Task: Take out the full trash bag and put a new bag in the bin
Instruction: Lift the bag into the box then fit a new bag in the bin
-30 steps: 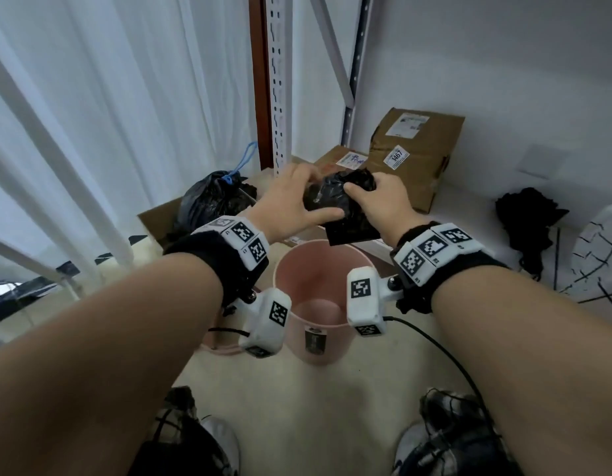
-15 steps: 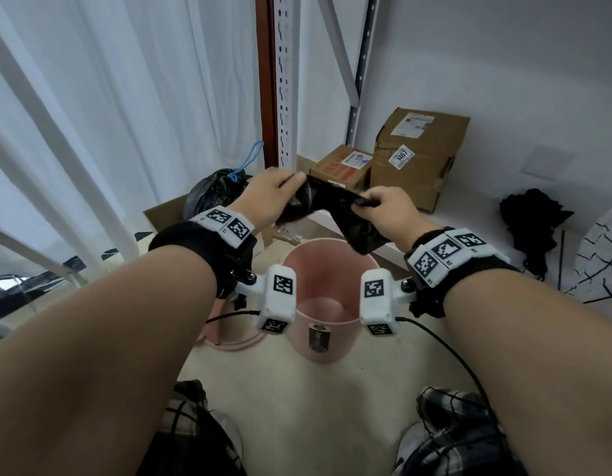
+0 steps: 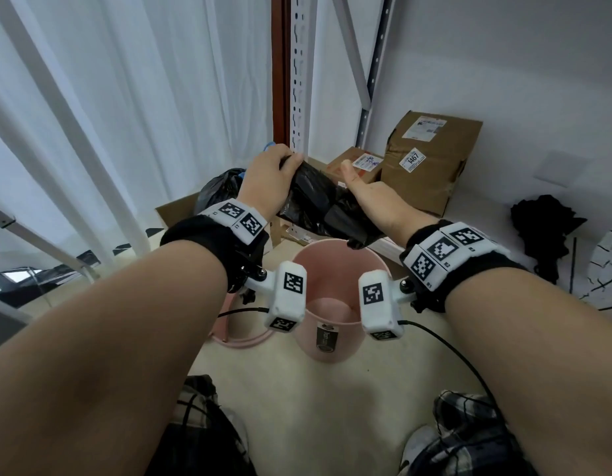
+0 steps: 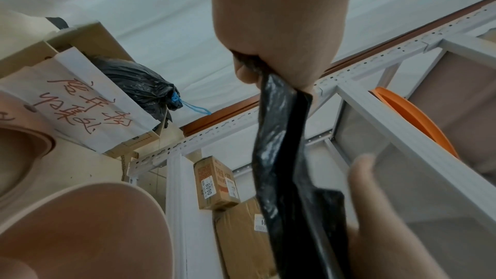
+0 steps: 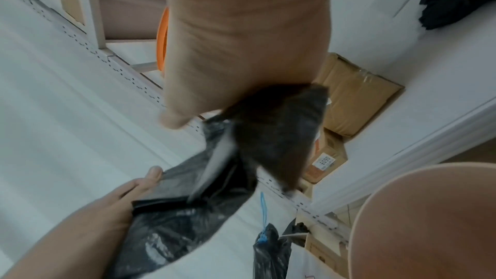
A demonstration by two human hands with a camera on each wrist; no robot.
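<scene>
A folded black new bag [image 3: 315, 201] hangs stretched between both hands above the empty pink bin [image 3: 335, 266]. My left hand [image 3: 285, 164] grips its upper end; in the left wrist view the fingers [image 4: 271, 65] pinch the black new bag [image 4: 282, 145]. My right hand [image 3: 361, 192] holds the lower part with the thumb sticking up; its other fingers are hidden. In the right wrist view the black new bag [image 5: 276, 135] comes out from under the palm. The tied full trash bag [image 3: 217, 190] with a blue drawstring sits in a cardboard box at the rear left.
White shelf posts [image 3: 299, 80] rise behind the bin. Brown parcels [image 3: 428, 163] stand on the low shelf to the right. A black bundle [image 3: 541, 228] lies at the far right. A pink ring [image 3: 242, 341] lies beside the bin, and white curtains [image 3: 126, 97] hang at the left.
Both hands have risen and moved apart. The black bag, crumpled between them a second ago, now unfolds into a longer strip over the bin.
</scene>
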